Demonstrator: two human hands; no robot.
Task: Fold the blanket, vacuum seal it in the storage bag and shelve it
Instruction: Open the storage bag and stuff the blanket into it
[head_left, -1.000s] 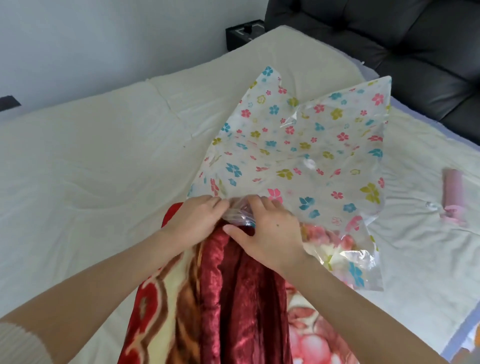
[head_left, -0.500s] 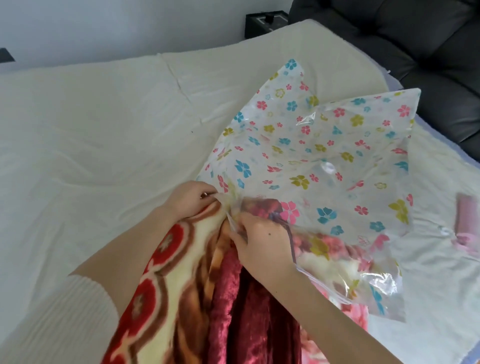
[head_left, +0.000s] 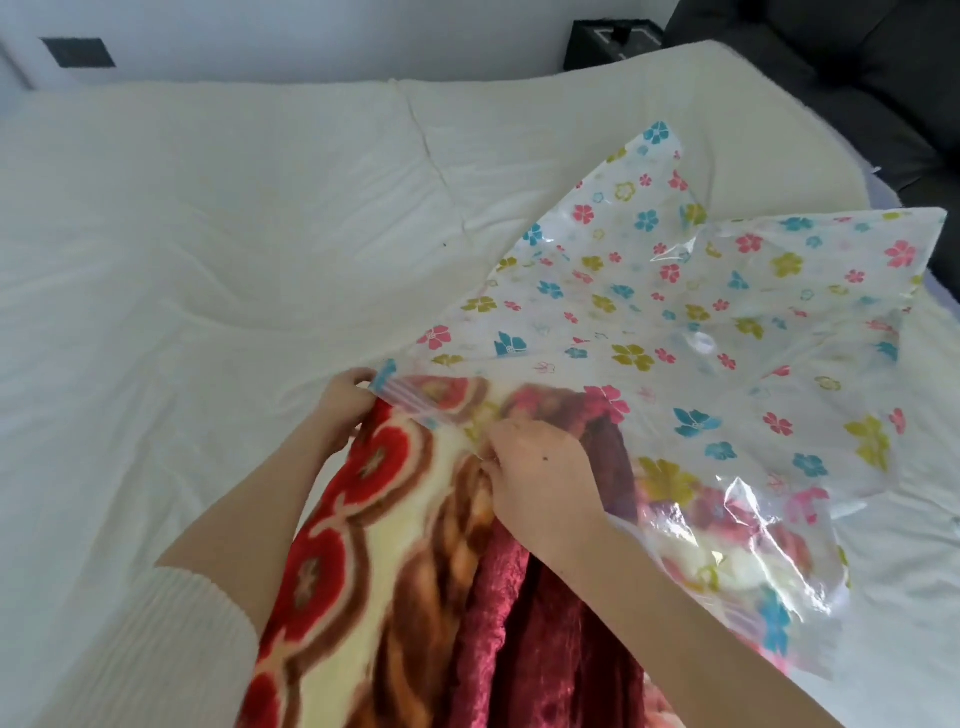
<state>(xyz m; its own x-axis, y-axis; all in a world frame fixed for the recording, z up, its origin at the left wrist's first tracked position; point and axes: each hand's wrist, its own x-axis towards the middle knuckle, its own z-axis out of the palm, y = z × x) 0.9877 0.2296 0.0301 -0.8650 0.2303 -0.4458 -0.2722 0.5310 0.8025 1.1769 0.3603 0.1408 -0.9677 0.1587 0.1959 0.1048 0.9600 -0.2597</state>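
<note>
A folded blanket (head_left: 395, 561), red, cream and brown with a dark red plush side, lies at the near edge of the bed. Its far end sits inside the mouth of a clear storage bag (head_left: 727, 322) printed with coloured flowers. My left hand (head_left: 345, 402) pinches the left corner of the bag's zip edge at the blanket's left side. My right hand (head_left: 540, 467) grips the bag's upper edge on top of the blanket. A round valve (head_left: 698, 343) shows in the middle of the bag.
A white bed cover (head_left: 208, 260) spreads across the view. A dark padded headboard (head_left: 857, 78) stands at the far right. A black box (head_left: 613, 39) sits beyond the bed's far edge, against the white wall.
The bag's mouth has been pulled further over the blanket's end. My left hand has moved out to the left corner of the opening. The view has shifted left, losing the pink object.
</note>
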